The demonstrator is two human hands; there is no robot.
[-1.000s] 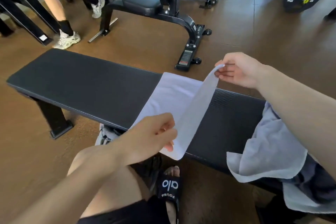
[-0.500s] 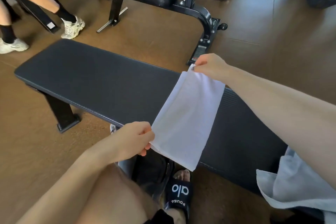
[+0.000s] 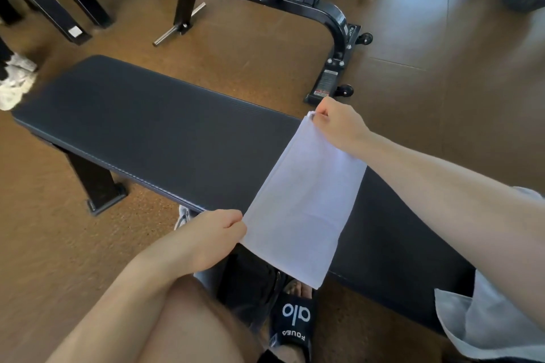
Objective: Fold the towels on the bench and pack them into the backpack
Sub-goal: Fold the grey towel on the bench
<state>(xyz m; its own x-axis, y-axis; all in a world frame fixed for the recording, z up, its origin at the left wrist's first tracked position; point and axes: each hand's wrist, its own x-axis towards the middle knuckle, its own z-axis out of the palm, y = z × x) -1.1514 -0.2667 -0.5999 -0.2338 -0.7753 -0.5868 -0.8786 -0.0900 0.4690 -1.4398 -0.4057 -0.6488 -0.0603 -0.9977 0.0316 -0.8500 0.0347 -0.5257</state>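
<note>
White towel (image 3: 306, 203) is laid folded across the black bench (image 3: 153, 127), near end overhanging. Far corner is pinched by right hand (image 3: 339, 124), near edge gripped by left hand (image 3: 212, 236) (fingers curled). Second towel (image 3: 472, 321) is heaped at right.

Our left grip (image 3: 216, 234) sits low and near our body, forearm rising from the bottom left, thumb and curled fingers pinching a near corner of the white towel (image 3: 306, 200). Our right grip (image 3: 339, 124) is stretched farther out, its forearm crossing in from the right edge, knuckles up, fingertips pinching the towel's far corner. Both arms are bare, and a bare knee shows below our left forearm.
</note>
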